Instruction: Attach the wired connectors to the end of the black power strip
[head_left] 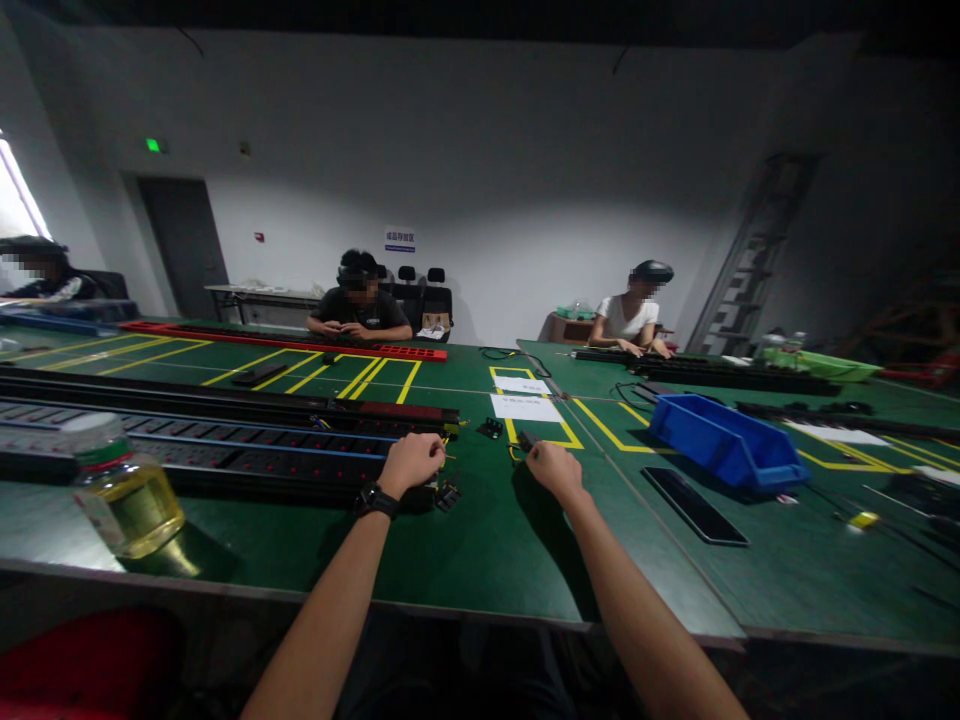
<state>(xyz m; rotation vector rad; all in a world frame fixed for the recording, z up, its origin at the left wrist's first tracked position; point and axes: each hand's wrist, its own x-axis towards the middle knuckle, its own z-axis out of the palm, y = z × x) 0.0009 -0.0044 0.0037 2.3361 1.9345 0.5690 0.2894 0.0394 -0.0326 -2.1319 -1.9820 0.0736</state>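
Note:
My left hand (pixel 411 462), with a black watch on the wrist, is closed at the right end of a long black panel (pixel 300 445) with rows of red dots. Thin yellow wires (pixel 448 458) stick out by its fingertips; what the fingers pinch is hidden. My right hand (pixel 553 468) is closed over the green table, pinching a small black part (pixel 527 440) with a short yellow-and-black wire (pixel 515 453) beside it. A small black connector-like piece (pixel 491 428) lies between the hands, and another black piece (pixel 448 496) sits just below the panel's end.
A bottle of yellow liquid (pixel 131 490) stands at the left front. To the right are a blue bin (pixel 724 440) and a dark tablet or phone (pixel 694 505). White paper labels (pixel 525 406) lie ahead. People work across the table beside a red frame (pixel 405 352) and black strips (pixel 720 372).

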